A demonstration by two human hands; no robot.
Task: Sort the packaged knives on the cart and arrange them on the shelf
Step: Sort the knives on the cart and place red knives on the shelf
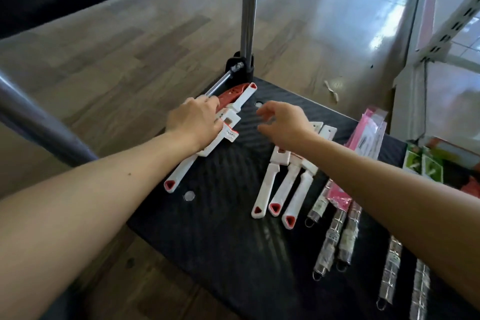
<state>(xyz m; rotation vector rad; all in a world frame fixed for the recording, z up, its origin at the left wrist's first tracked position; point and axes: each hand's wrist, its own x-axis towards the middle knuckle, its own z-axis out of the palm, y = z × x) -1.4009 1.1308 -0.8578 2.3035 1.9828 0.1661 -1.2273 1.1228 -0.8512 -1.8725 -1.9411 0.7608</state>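
Observation:
A black cart deck (pixel 233 241) carries white-handled packaged knives with red triangle ends. My left hand (pixel 194 122) presses flat on a small stack of them (pixel 228 109) at the deck's far left edge, a red blade cover showing on top. One handle (pixel 179 176) of that stack points toward me. My right hand (pixel 283 122) hovers over the deck with its fingers spread, holding nothing. Under my right wrist lie three more white knives (pixel 283 189) side by side, handles toward me.
Several clear-wrapped metal tools (pixel 335 234) lie right of the knives. Pink packets (pixel 368 130) and green packets (pixel 423 163) sit at the deck's far right. The cart's grey handle post (pixel 249 8) rises at the far corner. A white shelf upright (pixel 446 26) stands at the right.

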